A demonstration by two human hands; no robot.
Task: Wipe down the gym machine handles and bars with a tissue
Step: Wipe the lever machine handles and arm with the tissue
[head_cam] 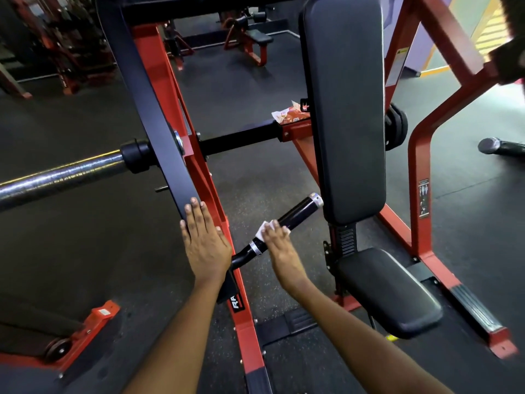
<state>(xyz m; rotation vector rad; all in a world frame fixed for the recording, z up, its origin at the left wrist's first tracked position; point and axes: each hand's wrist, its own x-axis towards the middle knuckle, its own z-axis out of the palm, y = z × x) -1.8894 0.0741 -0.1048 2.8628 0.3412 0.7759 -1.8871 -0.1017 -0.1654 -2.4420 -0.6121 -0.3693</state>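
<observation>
The handle (pixel 287 223) is a black grip with chrome collars at both ends, and its long axis runs from about 7 o'clock, where it joins the black lever arm (pixel 159 132), up toward 1 o'clock, where its free chrome cap stops just short of the back pad (pixel 345 109). The right hand (pixel 279 245) lies on the lower part of that grip, fingers fairly straight and close together, pressing a folded white tissue (pixel 267 227) onto the handle rather than wrapping round it; whether the thumb hooks underneath cannot be told. The unwiped length therefore appears to lie ahead of the fingertips, toward 1 o'clock, so the stroke would likely follow the grip's axis outward to the cap. The right forearm comes in from 5 o'clock, roughly in line with that axis, which suits a straight push. The left hand (pixel 203 240) is flat and spread, palm against the lower end of the lever arm at about 10 o'clock from the tissue, holding nothing and apparently steadying the machine. The right hand is plainly the nearer one to the handle.
</observation>
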